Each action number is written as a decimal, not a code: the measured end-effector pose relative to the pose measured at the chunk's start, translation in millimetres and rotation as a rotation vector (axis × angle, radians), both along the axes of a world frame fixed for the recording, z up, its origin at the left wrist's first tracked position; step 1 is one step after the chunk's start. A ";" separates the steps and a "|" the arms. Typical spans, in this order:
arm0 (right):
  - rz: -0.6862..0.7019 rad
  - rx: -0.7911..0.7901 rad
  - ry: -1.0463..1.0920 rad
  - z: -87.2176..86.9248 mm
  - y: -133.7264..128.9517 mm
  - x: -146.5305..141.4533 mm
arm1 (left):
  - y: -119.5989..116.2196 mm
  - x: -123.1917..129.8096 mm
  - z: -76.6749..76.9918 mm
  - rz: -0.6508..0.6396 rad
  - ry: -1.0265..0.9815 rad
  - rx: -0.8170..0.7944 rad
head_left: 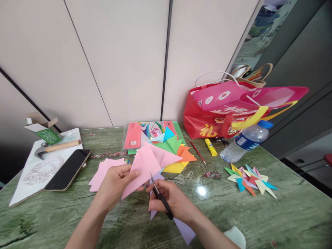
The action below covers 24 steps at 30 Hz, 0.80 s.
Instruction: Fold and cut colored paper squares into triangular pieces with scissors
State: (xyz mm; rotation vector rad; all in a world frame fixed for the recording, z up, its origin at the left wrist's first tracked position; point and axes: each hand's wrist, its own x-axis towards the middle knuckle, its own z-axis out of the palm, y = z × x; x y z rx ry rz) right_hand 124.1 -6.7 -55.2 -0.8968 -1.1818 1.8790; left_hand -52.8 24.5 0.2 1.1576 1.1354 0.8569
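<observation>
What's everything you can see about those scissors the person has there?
The scissors have black handles, plastic by the look of them, and slim metal blades. The right hand holds them by the handles above the green table, with the blades pointing away from the person and slightly left. One blade shows in front of the lower edge of the pink paper; whether it touches the sheet is hard to tell.

At the left, a claw hammer (62,147) and pearly beads (41,172) lay on a white board (24,192), a smartphone (68,170) beside them — at the right, a blue-capped plastic bottle (245,142) was near a red bag (195,116).
</observation>
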 end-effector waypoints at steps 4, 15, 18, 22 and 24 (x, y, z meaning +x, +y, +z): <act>-0.001 -0.001 0.005 0.2 -0.4 -0.2 | 0.3 -0.2 -0.6 0.002 0.001 0.000; -0.004 0.006 -0.025 1.5 0.1 0.5 | 0.7 1.0 2.2 0.006 -0.008 -0.005; -0.003 0.018 -0.035 0.0 0.4 0.8 | 0.6 0.8 2.1 0.000 -0.019 -0.014; -0.002 0.035 -0.042 -1.0 0.7 0.3 | 0.5 0.7 1.8 -0.009 -0.008 -0.004; -0.008 0.035 -0.048 -0.6 0.5 -0.1 | 0.3 0.9 2.3 -0.008 -0.005 -0.008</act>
